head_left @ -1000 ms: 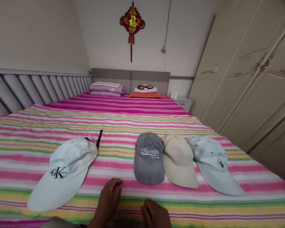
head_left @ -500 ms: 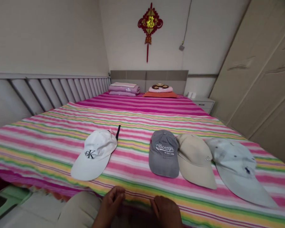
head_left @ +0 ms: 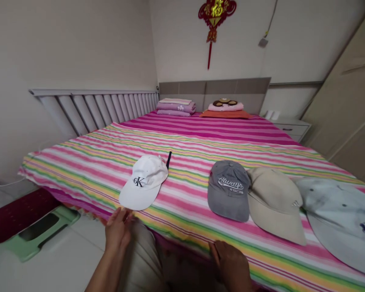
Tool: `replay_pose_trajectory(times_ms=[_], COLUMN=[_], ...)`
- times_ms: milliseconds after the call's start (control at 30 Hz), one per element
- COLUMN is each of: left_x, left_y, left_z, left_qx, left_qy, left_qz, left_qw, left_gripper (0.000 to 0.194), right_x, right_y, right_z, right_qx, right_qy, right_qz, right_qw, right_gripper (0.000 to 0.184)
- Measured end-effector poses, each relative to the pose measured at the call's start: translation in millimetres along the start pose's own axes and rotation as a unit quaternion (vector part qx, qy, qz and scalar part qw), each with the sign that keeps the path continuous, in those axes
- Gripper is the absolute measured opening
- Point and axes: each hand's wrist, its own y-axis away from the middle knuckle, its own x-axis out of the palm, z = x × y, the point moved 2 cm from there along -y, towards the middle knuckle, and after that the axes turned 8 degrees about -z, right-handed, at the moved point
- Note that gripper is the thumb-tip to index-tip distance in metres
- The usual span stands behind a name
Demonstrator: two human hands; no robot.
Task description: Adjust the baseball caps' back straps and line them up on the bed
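The white cap (head_left: 149, 176) with black "CK" letters lies on the striped bed cover, its brim toward the front left and its black strap pointing back. My left hand (head_left: 118, 229) is at the front edge of that brim, fingers extended and apart; whether they touch it I cannot tell. At the bed's front edge my right hand (head_left: 232, 259) rests with loosely curled fingers and the thumb apart, no object visible in it. Behind it sits a grey cap (head_left: 229, 194) with white lettering. Beside this are a beige cap (head_left: 275, 202) and a pale blue cap (head_left: 343, 219), overlapping in a row.
The bed cover (head_left: 188, 190) spreads beneath the caps. Folded purple bedding (head_left: 176, 107) and a pink-and-orange stack (head_left: 226, 109) lie by the headboard (head_left: 182, 87). A green stool (head_left: 44, 233) stands on the floor at left. A white nightstand (head_left: 292, 127) is at far right.
My left hand has moved left and forward to the white cap's brim. My right hand stays by the bed edge. The view has turned left, and the caps appear unmoved on the bed.
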Motion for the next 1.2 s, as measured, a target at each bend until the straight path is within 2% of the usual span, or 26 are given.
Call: replay_pose_trajectory(times_ms=[100, 300, 400, 467, 567, 667, 767, 867, 900, 933, 967, 1000, 1033, 1067, 1100, 1133, 1167, 1200], left_x=[-1.3, 9.2, 23.2, 34.3, 46.3, 49.7, 43.3, 30.8, 25.6, 19.5, 12.8, 5.7, -1.7, -9.3, -16.4, -22.5, -27.4, -31.0], left_y=[-4, -4, -2, 0, 6, 16, 29, 47, 56, 65, 75, 86, 97, 108, 118, 127, 134, 139], left_z=[0, -2, -10, -18, -30, -36, -27, 0, 12, 26, 41, 57, 71, 85, 98, 108, 116, 122], left_qx=[-0.053, -0.135, -0.148, -0.136, -0.114, -0.108, -0.111, -0.139, -0.161, -0.188, -0.215, -0.241, -0.265, -0.295, -0.327, -0.348, -0.368, -0.384], left_qy=[-0.019, -0.037, 0.001, 0.037, 0.081, 0.157, 0.188, 0.139, 0.112, 0.084, 0.056, 0.035, 0.017, -0.012, -0.040, -0.050, -0.058, -0.062], left_qz=[-0.010, 0.014, 0.076, 0.125, 0.166, 0.234, 0.291, 0.334, 0.354, 0.373, 0.394, 0.420, 0.448, 0.469, 0.491, 0.508, 0.521, 0.531], left_qw=[0.998, 0.990, 0.986, 0.982, 0.976, 0.953, 0.932, 0.922, 0.915, 0.905, 0.892, 0.874, 0.853, 0.832, 0.806, 0.786, 0.769, 0.753], left_gripper=[0.015, 0.015, 0.014, 0.015, 0.018, 0.020, 0.023, 0.027, 0.027, 0.028, 0.028, 0.030, 0.033, 0.035, 0.037, 0.040, 0.042, 0.043], right_x=[-1, -2, -2, -3, -4, -2, 1, 0, -2, -5, -10, -17, -24, -32, -39, -46, -51, -55], right_y=[0, -1, -1, -1, 0, 2, 4, 1, -3, -8, -13, -19, -26, -31, -36, -38, -39, -39], right_z=[0, 1, 2, 1, 1, 1, 1, -3, -4, -5, -6, -5, -5, -4, -4, -4, -4, -4], right_qx=[-0.006, -0.015, -0.016, -0.012, -0.003, 0.000, 0.023, 0.108, 0.149, 0.196, 0.239, 0.276, 0.315, 0.345, 0.376, 0.411, 0.441, 0.466], right_qy=[-0.002, -0.007, -0.011, -0.014, -0.017, -0.020, -0.039, -0.113, -0.173, -0.254, -0.358, -0.483, -0.597, -0.675, -0.719, -0.744, -0.756, -0.760], right_qz=[-0.011, -0.021, -0.016, -0.016, -0.018, -0.008, 0.017, 0.075, 0.103, 0.130, 0.151, 0.164, 0.155, 0.131, 0.118, 0.095, 0.075, 0.058], right_qw=[1.000, 1.000, 1.000, 1.000, 1.000, 1.000, 0.999, 0.985, 0.968, 0.938, 0.890, 0.815, 0.722, 0.639, 0.572, 0.518, 0.478, 0.450], right_gripper=[0.025, 0.026, 0.025, 0.026, 0.028, 0.028, 0.029, 0.031, 0.033, 0.034, 0.037, 0.039, 0.044, 0.053, 0.057, 0.057, 0.056, 0.054])
